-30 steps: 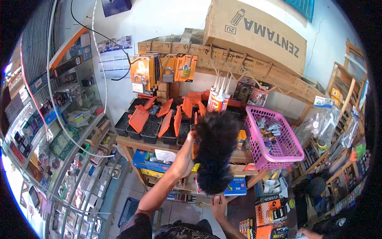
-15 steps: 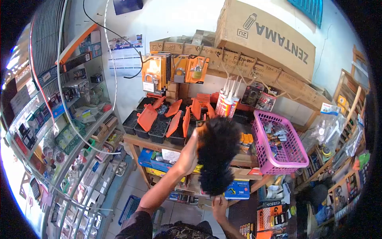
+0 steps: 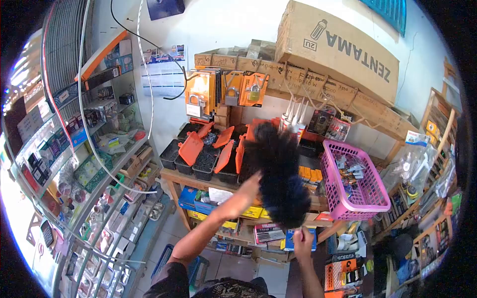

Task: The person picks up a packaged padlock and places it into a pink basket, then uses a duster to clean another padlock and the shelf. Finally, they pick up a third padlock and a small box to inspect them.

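Observation:
A black feather duster (image 3: 283, 179) covers the middle of the view, its fluffy feathers over the right part of the bins. My right hand (image 3: 303, 243) is closed in a fist at its lower end, where the handle is hidden in the grip. My left hand (image 3: 248, 192) reaches up to the duster's left side. It is smeared by motion and its fingers are hidden behind the feathers. Nearest to it are black bins (image 3: 206, 164) with raised orange lids (image 3: 190, 148), holding small dark pieces. White-nozzled sealant tubes (image 3: 294, 121) stand just behind the duster.
A pink basket (image 3: 370, 211) with small packets stands right of the duster. Padlocks on orange cards (image 3: 199, 92) hang from a wooden beam (image 3: 343, 102), below a large cardboard box (image 3: 343, 54). Glass shelves (image 3: 117, 164) line the left; boxes (image 3: 268, 233) fill the lower shelf.
The duster has swung slightly right and upward, and my right hand has moved with it. My left hand has shifted a little right, its fingers now behind the feathers. The whole view has shifted slightly.

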